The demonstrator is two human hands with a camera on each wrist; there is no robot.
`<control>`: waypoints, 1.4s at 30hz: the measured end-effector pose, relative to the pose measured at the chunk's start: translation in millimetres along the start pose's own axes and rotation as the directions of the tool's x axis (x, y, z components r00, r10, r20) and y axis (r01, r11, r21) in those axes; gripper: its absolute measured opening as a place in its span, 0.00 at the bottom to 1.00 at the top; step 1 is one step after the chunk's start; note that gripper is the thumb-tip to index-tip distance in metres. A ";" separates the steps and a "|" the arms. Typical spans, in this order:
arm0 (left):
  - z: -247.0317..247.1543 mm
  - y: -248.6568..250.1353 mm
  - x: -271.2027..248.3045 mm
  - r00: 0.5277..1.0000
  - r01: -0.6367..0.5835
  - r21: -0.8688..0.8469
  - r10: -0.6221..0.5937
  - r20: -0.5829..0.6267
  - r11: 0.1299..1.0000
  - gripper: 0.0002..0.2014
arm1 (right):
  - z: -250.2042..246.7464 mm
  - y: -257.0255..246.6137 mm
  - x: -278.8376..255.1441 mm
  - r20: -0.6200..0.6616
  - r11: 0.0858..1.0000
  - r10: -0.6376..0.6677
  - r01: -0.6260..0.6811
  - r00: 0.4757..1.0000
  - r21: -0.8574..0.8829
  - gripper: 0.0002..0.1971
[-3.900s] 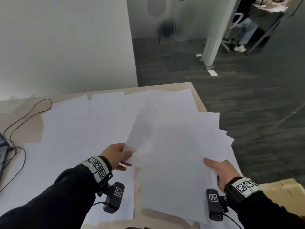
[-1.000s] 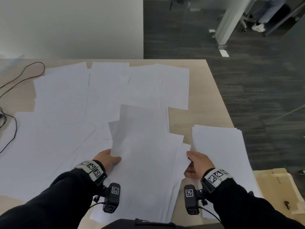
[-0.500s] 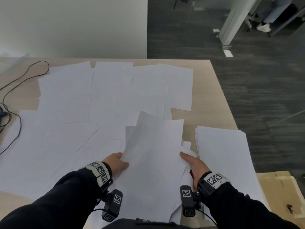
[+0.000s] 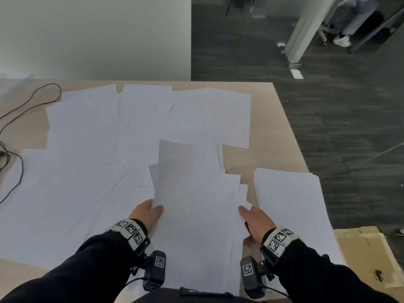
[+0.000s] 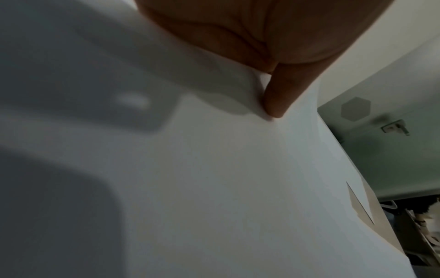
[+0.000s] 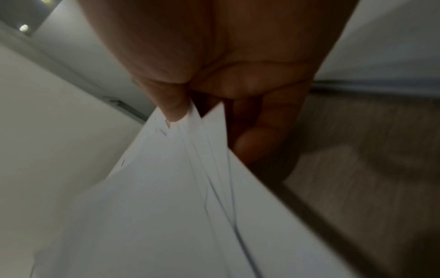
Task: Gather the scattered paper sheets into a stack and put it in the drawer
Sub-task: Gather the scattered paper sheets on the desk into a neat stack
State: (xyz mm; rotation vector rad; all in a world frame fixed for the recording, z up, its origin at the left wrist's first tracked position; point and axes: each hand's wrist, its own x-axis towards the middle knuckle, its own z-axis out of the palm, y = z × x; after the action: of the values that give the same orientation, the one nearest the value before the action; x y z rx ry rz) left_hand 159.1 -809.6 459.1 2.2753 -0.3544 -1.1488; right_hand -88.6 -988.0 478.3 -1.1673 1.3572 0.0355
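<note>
A loose bundle of white paper sheets (image 4: pixel 196 215) hangs above the near part of the wooden table (image 4: pixel 282 132), its edges uneven. My left hand (image 4: pixel 148 213) pinches its left edge, thumb (image 5: pixel 278 97) on top. My right hand (image 4: pixel 253 217) pinches the right edge, where several fanned sheet corners (image 6: pixel 190 150) sit between thumb and fingers. A tidier stack of sheets (image 4: pixel 293 211) lies on the table to the right of my right hand. Many scattered sheets (image 4: pixel 91 154) cover the table's left and far parts. No drawer is in view.
A black cable (image 4: pixel 24 110) loops across the table's far left. Flattened cardboard (image 4: pixel 367 254) lies on the floor by the table's near right corner. A white wall (image 4: pixel 94 36) stands behind the table, and dark carpet (image 4: pixel 341 127) runs along its right side.
The large bundle held 3.9 s ago now lies as the stack on the right. Over the last second both hands lifted a new bundle slightly and shifted it, squaring it.
</note>
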 end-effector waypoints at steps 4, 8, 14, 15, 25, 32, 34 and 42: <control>2.6 -6.4 0.4 1.000 0.001 -0.042 -0.002 -0.026 0.999 0.07 | -0.8 3.4 3.4 -0.149 0.991 -0.097 0.082 0.984 -0.104 0.19; -0.8 -10.4 1.2 0.999 0.014 -0.068 -0.016 -0.033 0.998 0.08 | -5.3 5.4 9.3 -0.230 0.955 -0.179 0.113 0.956 -0.274 0.22; -6.5 -15.1 5.6 0.997 0.052 -0.132 -0.060 -0.056 0.990 0.07 | -16.3 5.9 13.2 -0.342 0.976 -0.176 0.118 0.923 -0.183 0.18; -7.1 -15.0 6.0 0.997 0.048 -0.131 -0.055 -0.053 0.990 0.07 | -19.4 5.3 13.5 -0.360 0.979 -0.174 0.123 0.917 -0.162 0.17; -6.7 -18.0 6.8 0.999 0.043 -0.177 -0.038 0.032 0.983 0.09 | -32.9 -1.2 15.1 -0.426 0.996 -0.087 0.089 0.900 -0.016 0.17; -0.4 -11.8 -1.2 0.988 -0.001 -0.058 0.011 0.156 0.998 0.06 | -22.2 1.3 19.5 -0.264 0.998 -0.032 0.048 0.964 0.052 0.22; 2.5 -6.7 -3.7 0.985 -0.057 0.017 0.054 0.161 0.998 0.06 | -14.0 3.6 19.2 -0.164 0.994 0.020 -0.002 0.986 0.107 0.24; 4.8 -3.6 -8.8 0.990 -0.132 0.267 0.138 -0.005 0.955 0.11 | -1.4 -9.8 -10.0 -0.297 0.990 -0.099 0.065 0.950 -0.123 0.21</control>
State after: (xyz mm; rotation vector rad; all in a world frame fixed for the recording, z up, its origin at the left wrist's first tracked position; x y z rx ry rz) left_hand 150.0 -804.3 460.5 2.4473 -0.6813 -1.0566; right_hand -86.5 -987.8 492.3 -1.3637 1.5895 -0.1338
